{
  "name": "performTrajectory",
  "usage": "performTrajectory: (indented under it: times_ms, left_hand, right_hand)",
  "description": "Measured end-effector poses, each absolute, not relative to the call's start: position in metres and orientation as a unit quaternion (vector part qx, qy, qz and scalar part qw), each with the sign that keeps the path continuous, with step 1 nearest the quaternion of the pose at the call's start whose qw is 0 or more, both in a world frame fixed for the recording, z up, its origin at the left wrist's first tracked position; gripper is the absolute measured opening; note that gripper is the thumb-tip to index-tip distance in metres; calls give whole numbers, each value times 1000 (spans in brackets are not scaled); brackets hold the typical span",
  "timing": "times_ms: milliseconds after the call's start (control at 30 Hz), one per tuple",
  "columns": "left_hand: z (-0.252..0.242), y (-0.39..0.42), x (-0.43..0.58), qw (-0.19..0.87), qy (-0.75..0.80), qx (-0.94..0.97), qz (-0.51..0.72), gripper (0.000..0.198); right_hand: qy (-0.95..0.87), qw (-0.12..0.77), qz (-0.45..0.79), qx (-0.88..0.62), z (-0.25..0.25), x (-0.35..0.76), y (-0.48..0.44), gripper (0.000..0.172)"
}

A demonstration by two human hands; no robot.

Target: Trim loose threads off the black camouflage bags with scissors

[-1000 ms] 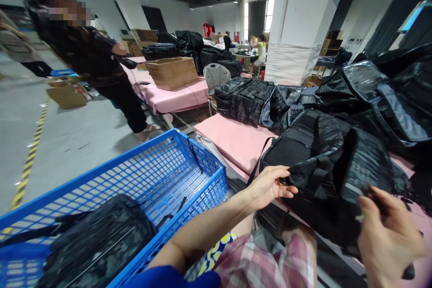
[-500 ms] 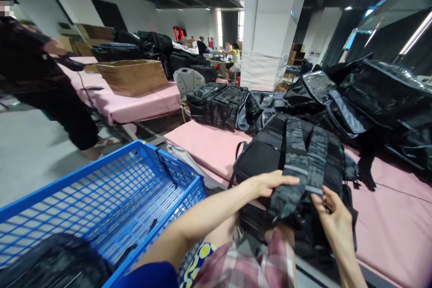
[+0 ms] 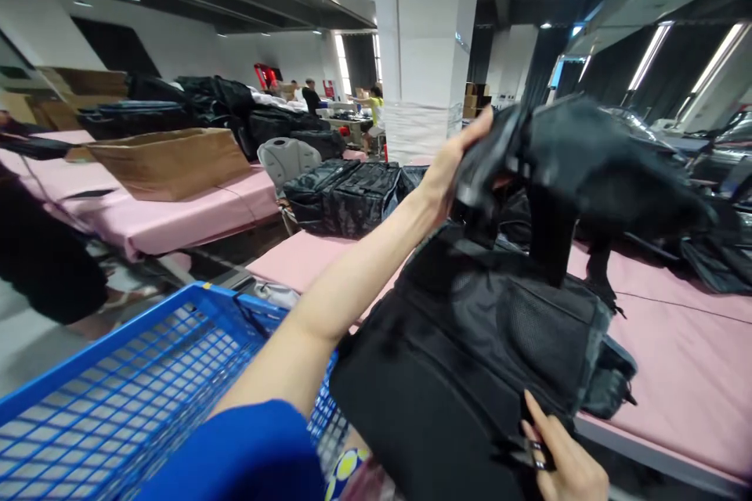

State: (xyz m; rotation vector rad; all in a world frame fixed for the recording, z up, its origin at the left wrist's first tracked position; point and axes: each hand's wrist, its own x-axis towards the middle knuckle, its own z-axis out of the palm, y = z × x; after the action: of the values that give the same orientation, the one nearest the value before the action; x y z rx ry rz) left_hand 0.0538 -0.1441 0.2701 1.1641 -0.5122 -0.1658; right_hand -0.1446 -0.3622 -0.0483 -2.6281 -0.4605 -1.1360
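Observation:
A black backpack [image 3: 452, 360] with dark camouflage patches lies tilted over the table's near edge, its padded back panel facing up. My left hand [image 3: 450, 172] is raised at the far end of it, closed around the camouflage shoulder straps [image 3: 493, 156], which are blurred by motion and lifted off the panel. Down by the near right part of the backpack, my right hand [image 3: 564, 454] is closed on what look like small scissors [image 3: 522, 452] with a dark handle. Its index finger points along the panel; the fingertips are at the fabric.
Left of me stands a blue plastic crate [image 3: 146, 376]. More camouflage bags [image 3: 364, 196] line the pink table [image 3: 675, 344]. A cardboard box [image 3: 170, 164] sits on another pink table, with a person [image 3: 41, 250] beside it. Behind rises a white pillar [image 3: 426, 39].
My left hand has moved up and away, pulling the shoulder straps off the back panel. My right hand has left the strap and moved lower. The view has turned right.

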Motion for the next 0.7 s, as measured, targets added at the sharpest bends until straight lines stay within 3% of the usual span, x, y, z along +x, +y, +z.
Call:
performTrajectory:
  times_ms: [100,200,300,433,567,700]
  left_hand:
    - [274,-182,113,717,-329,613,-46,75]
    - [218,-184,147,486,-260,832,59,59]
    - [147,-153,155,388,-206,898,39,42]
    - [98,-104,153,371,-177,911,42,26]
    - [96,-76,153,426,-144,892,50,31]
    - [97,-60,151,514,-109,850,42,36]
  right_hand:
    - [-176,133,-361,-906,-53,-160,-357,55]
    - [-166,184,-323,-913,-55,-171,-361,45]
    - [-153,248,-303,-907,-47,-174,-374,28]
    - [16,264,-362,-894,-13,-156,-401,35]
    - [100,217,-377,-895,26,-105,-411,69]
    - [27,204,-409,-889,45,-50,-394,49]
